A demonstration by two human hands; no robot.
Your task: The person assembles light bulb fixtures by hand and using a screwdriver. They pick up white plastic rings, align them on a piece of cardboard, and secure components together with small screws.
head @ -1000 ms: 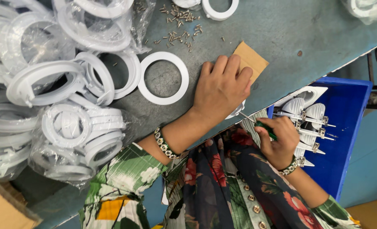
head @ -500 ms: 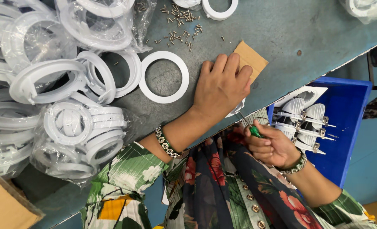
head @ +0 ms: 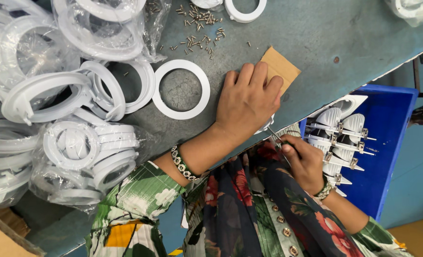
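Left hand: the left hand (head: 247, 102) lies palm down at centre frame on the grey-green table (head: 326, 33), fingers together and curled over a white part (head: 266, 124), of which only an edge shows at the table's rim.
Right hand: the right hand (head: 306, 162), just below and right of the left, has its fingers clamped on a screwdriver (head: 282, 141); the thin shaft points up-left toward the white part.
Cardboard piece: a tan cardboard piece (head: 282, 67) lies flat under the left fingertips, upper centre-right.
Flat ring: a white ring (head: 181, 89) lies flat on the table, just left of the left hand, apart from it.
Screws: loose screws (head: 199, 24) are scattered at upper centre.
Bagged rings: white rings in clear plastic bags (head: 59, 104) fill the left side of the frame.
Blue bin: a blue bin (head: 387, 152) at right, off the table's edge, holds white lamp housings (head: 337, 138) with metal spring clips.
Wrists: each wrist carries a beaded bracelet.
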